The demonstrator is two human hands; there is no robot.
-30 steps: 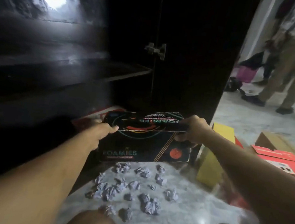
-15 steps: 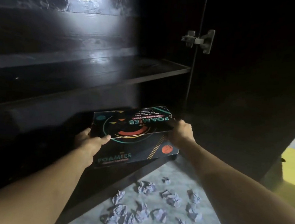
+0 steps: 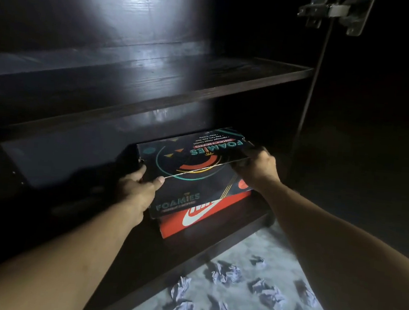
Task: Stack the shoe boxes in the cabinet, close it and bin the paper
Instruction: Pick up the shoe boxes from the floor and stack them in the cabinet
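My left hand (image 3: 137, 188) grips the black Foamies shoe box (image 3: 192, 168) at its 8 o'clock corner; my right hand (image 3: 256, 167) grips the 3 o'clock end. The box rests atop a red Nike shoe box (image 3: 203, 216) in the cabinet (image 3: 156, 76). Judged remaining: release, shut the door, bin the crumpled paper balls (image 3: 227, 273) at 5 o'clock.

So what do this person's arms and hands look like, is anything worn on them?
Nothing shows on them. Both forearms are bare with no sleeve in view, and the left hand and right hand carry no glove, ring, watch or band that the dim light lets me see.
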